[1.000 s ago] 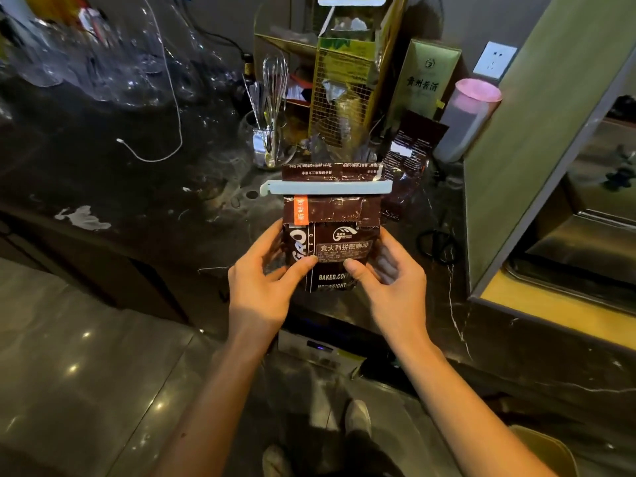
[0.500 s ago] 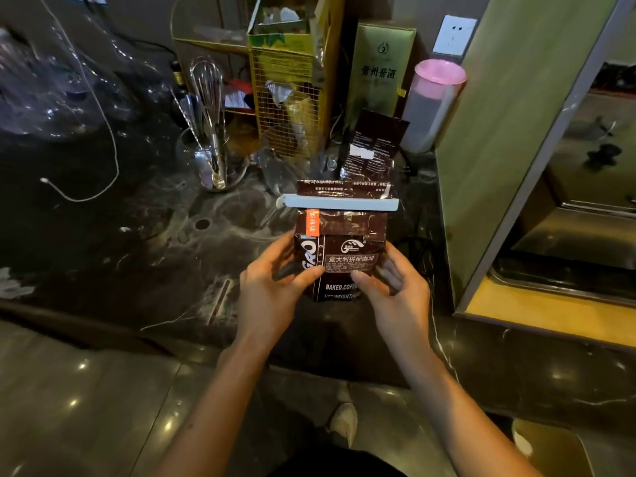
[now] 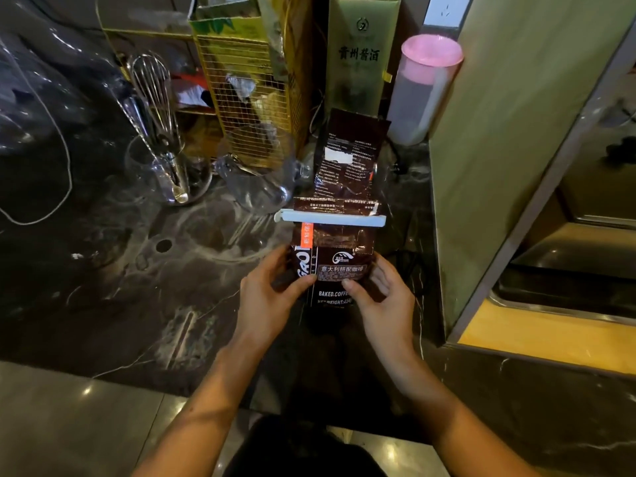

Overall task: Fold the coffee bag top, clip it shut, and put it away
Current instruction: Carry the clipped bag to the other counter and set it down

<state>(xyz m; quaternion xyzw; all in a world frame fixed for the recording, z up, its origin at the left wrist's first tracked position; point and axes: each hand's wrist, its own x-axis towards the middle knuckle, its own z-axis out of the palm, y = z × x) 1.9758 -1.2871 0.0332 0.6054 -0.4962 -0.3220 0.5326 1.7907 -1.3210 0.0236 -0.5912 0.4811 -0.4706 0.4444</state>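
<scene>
Bag travel is the change: over the last second you've carried the coffee bag [image 3: 330, 263] away from the near counter edge toward the back corner, and it now sits upright between both hands just in front of a second brown bag [image 3: 349, 156] that leans against the stuff at the back wall. Clip [image 3: 330, 217] is already on, a pale bar clamped level across the folded top with a strip of folded foil poking above it, same as in the earlier frames, so fold and clip read as done and only the put-away is left. Your left hand [image 3: 265, 301] wraps the bag's left side, thumb pressed on the front label; your right hand [image 3: 382, 297] cups the right side, thumb on the front, fingers loosely spread behind. Both are gripping the bag, not the clip. Can't tell if the bag's base is touching the countertop [image 3: 103, 287] yet, hands hide it. Likely spot is the gap between the glass pitcher [image 3: 261, 173] and the green panel [image 3: 509, 149] at the counter's right edge. Watch the clip's ends, they overhang the bag and could snag the second bag or the pitcher rim as you slide in. The whisk jar [image 3: 161, 166] sits well clear to the left.
</scene>
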